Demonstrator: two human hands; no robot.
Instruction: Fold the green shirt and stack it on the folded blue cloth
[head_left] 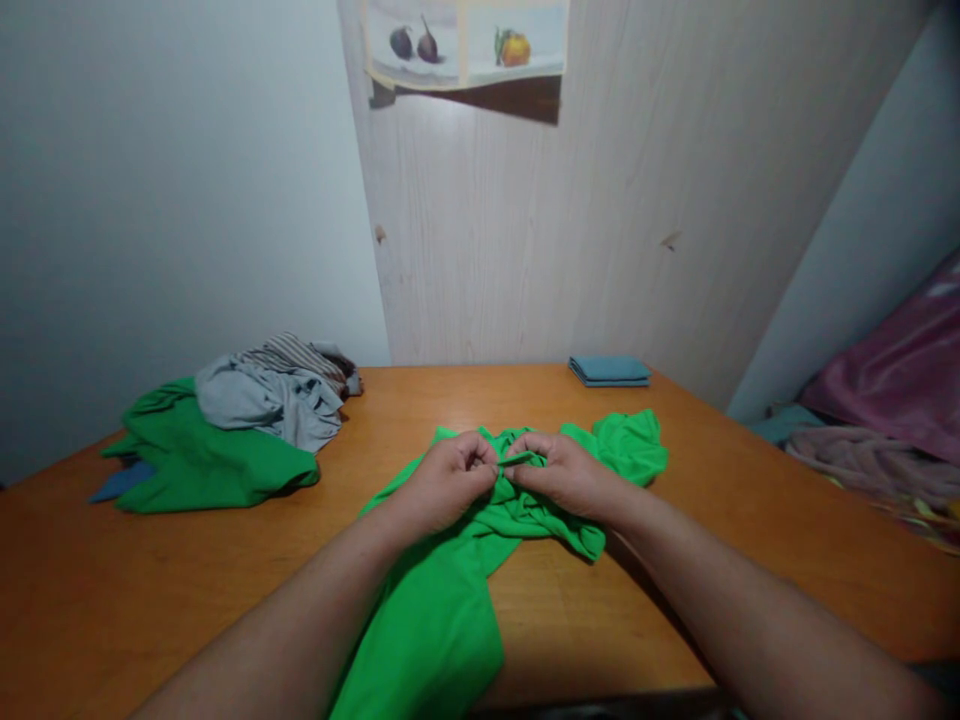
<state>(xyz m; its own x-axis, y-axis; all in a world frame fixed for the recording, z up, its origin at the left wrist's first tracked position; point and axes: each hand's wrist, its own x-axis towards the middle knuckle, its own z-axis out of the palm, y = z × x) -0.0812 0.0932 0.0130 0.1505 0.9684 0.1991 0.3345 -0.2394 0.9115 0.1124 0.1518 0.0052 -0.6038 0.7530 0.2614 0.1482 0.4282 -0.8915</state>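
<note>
A crumpled bright green garment (435, 620) lies across the middle of the table, one part hanging toward the front edge and another bunched to the right. My left hand (456, 478) pinches a fold of it between thumb and fingers. Close beside it, my right hand (559, 472) grips the same cloth, with a thin green edge showing between its thumb and forefinger. Both hands nearly touch above the bunched fabric. Which part of the garment they hold is hard to make out.
On the wooden table (600, 620), a pile at the left has a green cloth (225, 465), a grey garment (262, 395) and a striped one (292, 357). A folded blue-grey cloth (611, 371) lies at the back right. Pink fabric (892, 360) sits beyond the right edge.
</note>
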